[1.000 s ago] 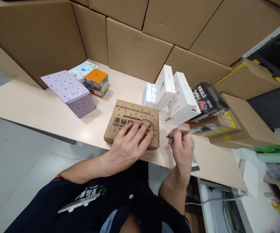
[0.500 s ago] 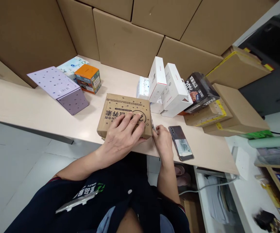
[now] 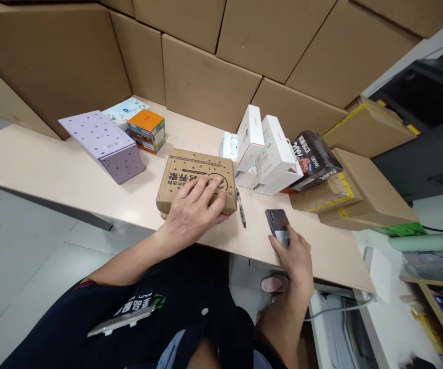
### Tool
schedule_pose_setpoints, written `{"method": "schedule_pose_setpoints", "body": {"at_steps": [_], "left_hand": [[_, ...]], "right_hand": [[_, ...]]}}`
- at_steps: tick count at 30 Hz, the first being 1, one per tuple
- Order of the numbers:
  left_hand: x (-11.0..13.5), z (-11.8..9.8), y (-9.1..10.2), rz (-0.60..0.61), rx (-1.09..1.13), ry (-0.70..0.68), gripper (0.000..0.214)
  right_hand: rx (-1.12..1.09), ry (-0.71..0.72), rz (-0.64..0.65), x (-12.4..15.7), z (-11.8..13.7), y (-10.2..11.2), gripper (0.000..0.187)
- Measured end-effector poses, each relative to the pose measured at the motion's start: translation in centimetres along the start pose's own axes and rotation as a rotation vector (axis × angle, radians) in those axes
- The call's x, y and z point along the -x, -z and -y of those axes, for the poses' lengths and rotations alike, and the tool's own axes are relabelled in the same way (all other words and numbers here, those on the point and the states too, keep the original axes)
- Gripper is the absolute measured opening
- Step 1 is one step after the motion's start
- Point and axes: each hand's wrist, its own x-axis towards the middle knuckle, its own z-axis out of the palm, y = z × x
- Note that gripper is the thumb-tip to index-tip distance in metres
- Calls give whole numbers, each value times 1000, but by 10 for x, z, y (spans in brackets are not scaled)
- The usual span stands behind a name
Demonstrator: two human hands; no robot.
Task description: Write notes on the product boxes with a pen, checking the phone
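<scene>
A small brown cardboard box with dark printing lies on the table in front of me. My left hand rests flat across its top, fingers spread and stretched out. To the box's right lies a black pen, touched by neither hand. Further right, my right hand has its thumb and fingers at opposite sides of a dark smartphone, which still lies on the table. The hand covers the phone's lower part; a pale paper under its clear case shows partly.
A lilac box, an orange box and a tissue pack stand at the left. White boxes, a black printed box and taped cartons stand at the right. Large cartons line the table's back.
My right hand has let go of the pen beside the box and moved right onto the smartphone. My left hand stays on the cardboard box. The view has shifted slightly.
</scene>
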Motion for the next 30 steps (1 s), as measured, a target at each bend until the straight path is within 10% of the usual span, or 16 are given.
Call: {"method": "schedule_pose_setpoints", "body": {"at_steps": [8, 13, 20, 25, 30], "left_hand": [[-1, -1, 0, -20, 21, 9, 36], [1, -1, -2, 6, 31, 9, 39], [2, -2, -2, -5, 25, 15, 37], [2, -3, -4, -34, 14, 18, 31], [9, -2, -10, -19, 71, 71, 35]], "right_hand": [[-119, 103, -271, 3, 1, -11, 87], [-702, -63, -239, 20, 22, 6, 82], [-1891, 52, 335, 38, 100, 44, 74], [-1914, 18, 918, 47, 150, 77, 68], [-1985, -19, 1071, 55, 186, 84, 68]]}}
